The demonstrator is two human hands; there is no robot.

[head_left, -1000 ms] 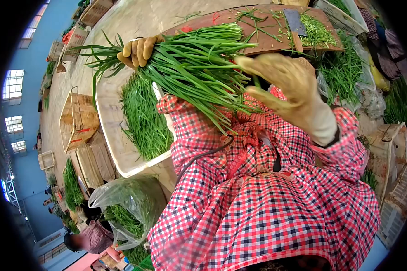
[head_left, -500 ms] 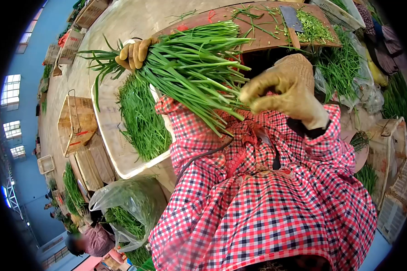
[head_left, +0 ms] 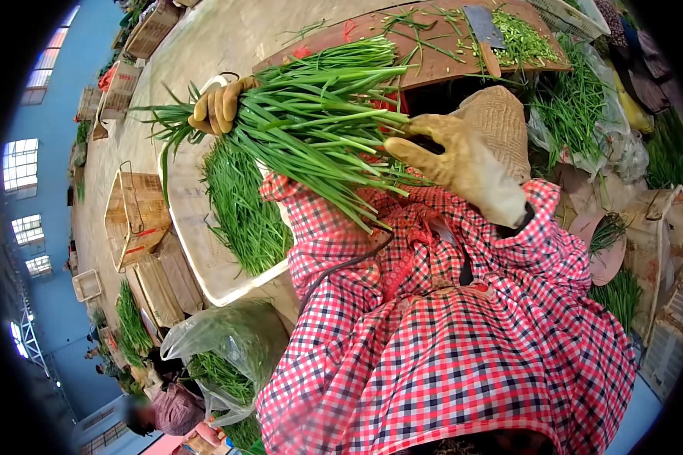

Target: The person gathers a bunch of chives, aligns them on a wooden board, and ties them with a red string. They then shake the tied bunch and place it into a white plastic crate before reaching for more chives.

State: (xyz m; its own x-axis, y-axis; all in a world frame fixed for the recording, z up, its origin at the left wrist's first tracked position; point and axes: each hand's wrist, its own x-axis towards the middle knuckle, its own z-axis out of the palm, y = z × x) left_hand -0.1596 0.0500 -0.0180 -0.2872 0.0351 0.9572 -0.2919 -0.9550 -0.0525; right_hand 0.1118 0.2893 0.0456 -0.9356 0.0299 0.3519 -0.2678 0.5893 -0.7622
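A thick bunch of long green chives [head_left: 319, 114] is held level above my lap. My left hand [head_left: 216, 106], in a yellow work glove, is shut round the bunch near its left end, with the leaf tips sticking out past the fist. My right hand [head_left: 463, 163], also gloved, is at the bunch's right end. Its fingers are stretched out to the left and touch the loose stalk ends, holding nothing that I can see. My red checked sleeves and apron [head_left: 448, 341] fill the lower middle of the view.
Below the bunch a white tray [head_left: 197, 265] holds more chives. A wooden board [head_left: 432, 68] at the top carries a cleaver [head_left: 479, 26] and chopped greens [head_left: 524, 42]. Wicker baskets [head_left: 133, 208] and a bag of greens [head_left: 220, 341] stand left; another person [head_left: 167, 406] crouches bottom left.
My right hand has gone from raised and spread, through a pinch at the stalk ends, to fingers stretched against the bunch. The left hand and bunch drifted slightly left.
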